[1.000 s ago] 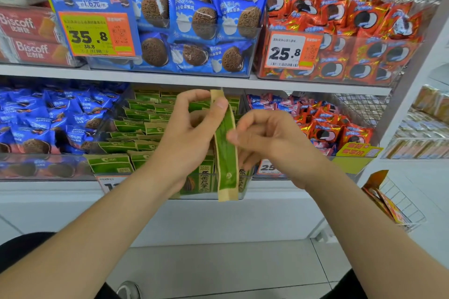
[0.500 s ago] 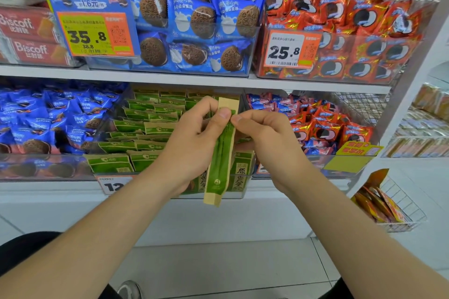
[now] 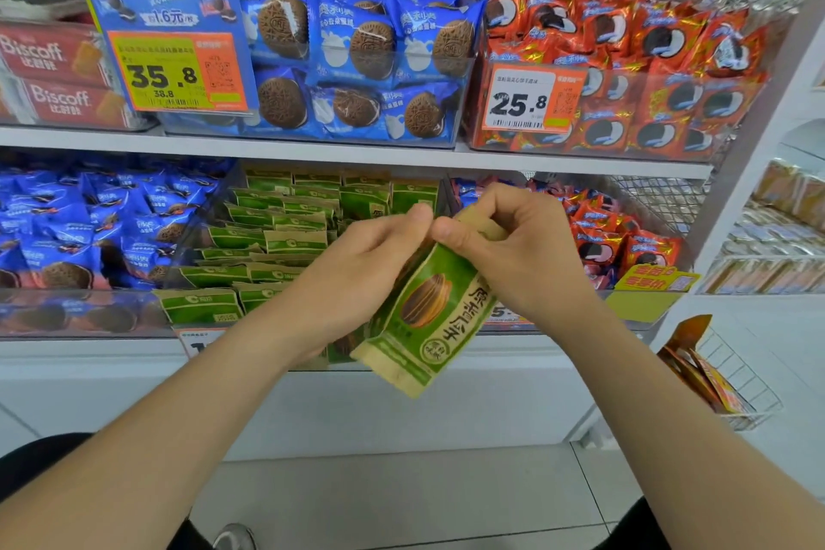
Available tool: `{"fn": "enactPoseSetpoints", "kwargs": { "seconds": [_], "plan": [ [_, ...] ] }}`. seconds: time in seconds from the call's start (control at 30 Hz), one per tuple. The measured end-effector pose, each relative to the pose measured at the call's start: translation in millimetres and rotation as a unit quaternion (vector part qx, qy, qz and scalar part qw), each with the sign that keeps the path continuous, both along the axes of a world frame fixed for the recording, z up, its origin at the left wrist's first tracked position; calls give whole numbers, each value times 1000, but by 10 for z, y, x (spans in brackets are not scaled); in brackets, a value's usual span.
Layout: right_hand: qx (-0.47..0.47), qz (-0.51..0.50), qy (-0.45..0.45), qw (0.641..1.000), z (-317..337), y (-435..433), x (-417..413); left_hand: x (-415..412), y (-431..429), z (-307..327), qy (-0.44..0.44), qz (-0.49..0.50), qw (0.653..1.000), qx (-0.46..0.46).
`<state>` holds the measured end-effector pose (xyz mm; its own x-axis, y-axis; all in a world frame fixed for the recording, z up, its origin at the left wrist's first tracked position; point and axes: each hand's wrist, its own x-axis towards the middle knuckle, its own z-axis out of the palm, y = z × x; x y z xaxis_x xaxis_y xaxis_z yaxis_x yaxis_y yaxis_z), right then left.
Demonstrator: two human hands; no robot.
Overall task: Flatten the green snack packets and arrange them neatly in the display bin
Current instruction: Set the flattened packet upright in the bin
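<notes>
A green and tan snack packet (image 3: pixel 431 317) with a sunflower seed picture hangs tilted in front of the lower shelf, its printed face toward me. My left hand (image 3: pixel 357 272) and my right hand (image 3: pixel 513 250) both pinch its top edge, thumbs nearly touching. Behind them, the clear display bin (image 3: pixel 210 237) on the lower shelf holds several matching green packets (image 3: pixel 285 228) lying in overlapping rows.
Blue cookie packets (image 3: pixel 89 228) fill the bin to the left and red ones (image 3: pixel 625 246) the bin to the right. The upper shelf (image 3: pixel 357 152) carries blue and red cookie bins with price signs. A wire basket (image 3: pixel 732 380) hangs low at the right.
The packet was edge-on and upright between my hands; now it is turned face toward me and tilted, its lower end swung right. Both hands have closed together on its top edge.
</notes>
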<state>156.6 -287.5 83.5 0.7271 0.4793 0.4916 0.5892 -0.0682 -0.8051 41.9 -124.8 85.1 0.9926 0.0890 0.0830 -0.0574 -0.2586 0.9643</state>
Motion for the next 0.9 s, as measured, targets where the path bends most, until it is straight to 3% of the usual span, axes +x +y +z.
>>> {"fn": "enactPoseSetpoints", "kwargs": {
  "seconds": [0.17, 0.3, 0.4, 0.53, 0.7, 0.9],
  "plan": [
    [-17, -75, -57, 995, 10, -69, 85, 17, 147, 4, 3, -45, 986, 160],
    [-89, 68, 30, 993, 107, -180, 85, 37, 194, -4, -40, 12, 988, 146],
    [-54, 90, 40, 994, 159, -208, 57, 58, 190, 25, -106, 59, 985, 127],
    [1, -86, -134, 987, 103, -49, 35, 235, 300, -26, -163, 195, 931, 261],
    [-126, -189, -363, 904, -94, 126, 338, 477, 545, -126, -11, 180, 915, 360],
    [-273, -173, -418, 849, -284, 457, 792, 891, 796, -244, 63, 143, 886, 436]
  ]
}}
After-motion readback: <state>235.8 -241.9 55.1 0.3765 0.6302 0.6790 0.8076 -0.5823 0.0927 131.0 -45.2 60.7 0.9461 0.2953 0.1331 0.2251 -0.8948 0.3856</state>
